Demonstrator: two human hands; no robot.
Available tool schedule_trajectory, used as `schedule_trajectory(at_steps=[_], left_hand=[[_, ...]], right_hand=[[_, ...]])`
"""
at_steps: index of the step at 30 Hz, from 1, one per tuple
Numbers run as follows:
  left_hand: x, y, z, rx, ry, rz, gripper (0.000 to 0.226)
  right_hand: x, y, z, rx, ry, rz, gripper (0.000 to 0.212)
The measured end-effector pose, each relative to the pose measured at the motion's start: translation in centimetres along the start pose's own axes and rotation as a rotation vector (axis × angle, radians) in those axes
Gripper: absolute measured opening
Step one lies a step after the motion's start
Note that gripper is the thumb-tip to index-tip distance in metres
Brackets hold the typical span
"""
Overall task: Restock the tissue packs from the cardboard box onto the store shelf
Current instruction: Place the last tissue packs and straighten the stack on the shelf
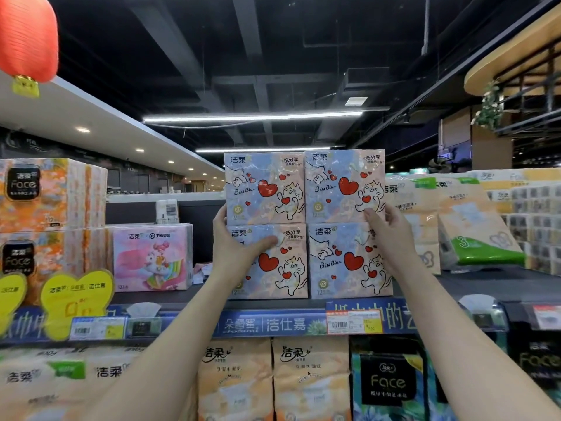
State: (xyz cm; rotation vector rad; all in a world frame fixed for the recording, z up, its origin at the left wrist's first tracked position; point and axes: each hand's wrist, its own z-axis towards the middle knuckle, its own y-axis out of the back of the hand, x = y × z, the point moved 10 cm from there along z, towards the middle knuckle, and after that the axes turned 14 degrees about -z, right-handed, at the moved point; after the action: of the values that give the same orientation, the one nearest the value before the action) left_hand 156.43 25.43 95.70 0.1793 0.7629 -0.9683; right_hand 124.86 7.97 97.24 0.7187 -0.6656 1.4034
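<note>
Four blue-and-pink tissue packs with red hearts and a cartoon cat stand two on two on the dark top shelf (170,296). My left hand (236,247) grips the stack's left edge. Its thumb lies across the front of the lower-left pack (273,275) and its fingers reach up beside the upper-left pack (264,189). My right hand (388,235) holds the stack's right edge, thumb on the front of the upper-right pack (343,183), above the lower-right pack (346,262). The cardboard box is out of view.
A pink tissue pack (151,256) and stacked orange Face packs (45,192) stand to the left. Beige-and-green packs (473,229) lean at the right. A price strip (273,325) runs below, over more packs (273,381). A red lantern (27,38) hangs upper left.
</note>
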Motion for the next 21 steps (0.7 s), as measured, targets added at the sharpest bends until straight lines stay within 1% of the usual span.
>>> schedule_trajectory(at_steps=[3, 7, 9, 10, 11, 13, 14, 15, 17, 19, 21], left_hand=[[0.2, 0.0, 0.0, -0.025, -0.002, 0.017, 0.113], [0.6, 0.3, -0.2, -0.05, 0.008, 0.038, 0.125], [0.7, 0.3, -0.2, -0.043, 0.018, 0.058, 0.127], [0.5, 0.3, -0.4, -0.028, 0.029, 0.062, 0.127], [0.7, 0.3, -0.3, -0.01, 0.041, 0.056, 0.125], [0.5, 0.2, -0.1, 0.018, 0.068, 0.048, 0.116], [0.3, 0.5, 0.0, 0.008, 0.088, 0.053, 0.11], [0.4, 1.0, 0.3, -0.015, 0.103, 0.056, 0.106], [0.1, 1.6, 0.8, -0.039, 0.122, 0.053, 0.091], [-0.1, 1.7, 1.3, -0.032, 0.124, 0.049, 0.069], [-0.1, 1.6, 1.4, -0.038, 0.131, 0.019, 0.048]], right_hand=[[0.2, -0.1, -0.2, -0.009, 0.001, -0.015, 0.041], [0.4, 0.0, -0.6, -0.03, 0.013, -0.07, 0.05], [0.4, -0.1, -0.8, -0.014, 0.017, -0.074, 0.052], [0.5, -0.1, -0.9, 0.01, 0.024, -0.076, 0.056], [0.4, -0.2, -1.0, 0.039, 0.024, -0.076, 0.065], [0.2, -0.3, -1.1, 0.093, 0.019, -0.106, 0.087], [0.3, -0.3, -1.2, 0.111, 0.021, -0.128, 0.091], [0.3, -0.3, -1.2, 0.113, 0.029, -0.141, 0.089], [0.6, -0.1, -1.3, 0.084, 0.053, -0.133, 0.076], [0.8, 0.3, -1.2, 0.037, 0.061, -0.083, 0.061], [0.8, 0.7, -1.2, -0.008, 0.05, -0.036, 0.057]])
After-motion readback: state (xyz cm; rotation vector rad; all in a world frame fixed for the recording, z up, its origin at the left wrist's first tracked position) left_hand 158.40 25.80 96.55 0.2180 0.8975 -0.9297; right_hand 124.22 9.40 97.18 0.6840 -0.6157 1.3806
